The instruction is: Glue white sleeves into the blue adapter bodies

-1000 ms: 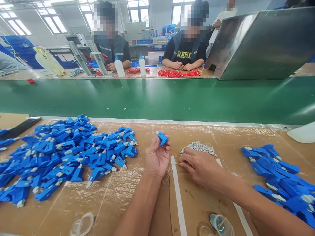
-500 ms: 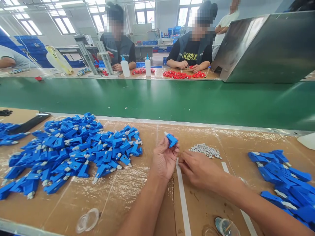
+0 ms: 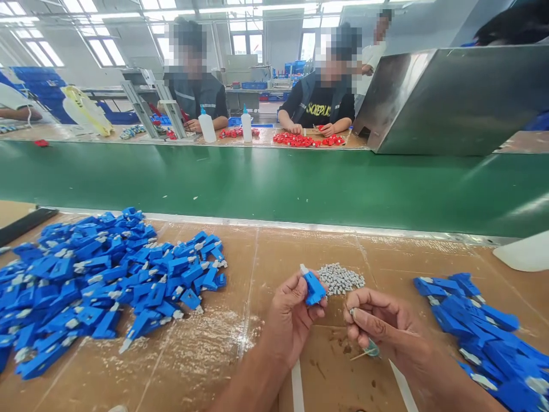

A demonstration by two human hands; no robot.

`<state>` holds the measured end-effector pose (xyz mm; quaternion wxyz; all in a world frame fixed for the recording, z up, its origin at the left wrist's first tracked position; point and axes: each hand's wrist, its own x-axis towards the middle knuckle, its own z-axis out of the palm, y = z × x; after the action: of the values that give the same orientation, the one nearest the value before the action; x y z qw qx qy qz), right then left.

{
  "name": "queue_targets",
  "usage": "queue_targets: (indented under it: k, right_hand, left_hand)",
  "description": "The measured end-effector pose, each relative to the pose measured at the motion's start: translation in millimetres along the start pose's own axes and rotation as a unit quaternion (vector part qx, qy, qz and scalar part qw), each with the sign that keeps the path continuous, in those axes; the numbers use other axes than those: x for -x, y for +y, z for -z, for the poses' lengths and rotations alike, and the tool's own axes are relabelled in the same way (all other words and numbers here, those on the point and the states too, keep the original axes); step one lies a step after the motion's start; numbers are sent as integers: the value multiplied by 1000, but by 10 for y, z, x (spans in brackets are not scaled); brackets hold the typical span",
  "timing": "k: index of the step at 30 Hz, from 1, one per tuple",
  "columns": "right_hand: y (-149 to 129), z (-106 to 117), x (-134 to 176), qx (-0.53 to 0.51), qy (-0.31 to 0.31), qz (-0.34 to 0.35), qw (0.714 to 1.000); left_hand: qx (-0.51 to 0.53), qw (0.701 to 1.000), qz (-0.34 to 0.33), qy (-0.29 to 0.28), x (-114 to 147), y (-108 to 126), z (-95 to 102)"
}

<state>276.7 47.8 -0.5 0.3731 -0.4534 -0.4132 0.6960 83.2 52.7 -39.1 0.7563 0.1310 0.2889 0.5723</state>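
Observation:
My left hand [image 3: 291, 320] is closed around a blue plastic part [image 3: 314, 288] with a pale tip pointing up, pinched between thumb and fingers. Beside it, my right hand [image 3: 381, 323] pinches a small grey piece [image 3: 352, 312] between thumb and forefinger. Under the right fingers a thin wooden stick [image 3: 359, 356] and a clear, teal-tinted thing [image 3: 372, 348] show in part; whether that hand holds them, I cannot tell. Just behind both hands lies a pile of small grey pieces [image 3: 341, 279].
A large heap of blue parts [image 3: 107, 274] covers the left of the cardboard-topped table [image 3: 206, 355]. More blue parts [image 3: 480, 326] lie at right. Beyond runs a green belt [image 3: 257, 183]. Across it, co-workers handle red parts [image 3: 300, 139] near white bottles [image 3: 207, 127] and a metal housing [image 3: 437, 103].
My right hand has moved away from the grey pile, nearer to me, and a small grey piece now shows in its fingertips. My left hand still holds the blue part. The view has shifted.

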Motion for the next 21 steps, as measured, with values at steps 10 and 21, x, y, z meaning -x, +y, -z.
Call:
queue_targets:
  k: [10,21]
  right_hand:
    - [-60,28,49,-34,27,-14,999]
    - [-29,-22,69,-27,71,18,997]
  left_hand:
    - [-118,989,24,-85,75,-167,16]
    - [-130,988,13,-88,91,-161,-25]
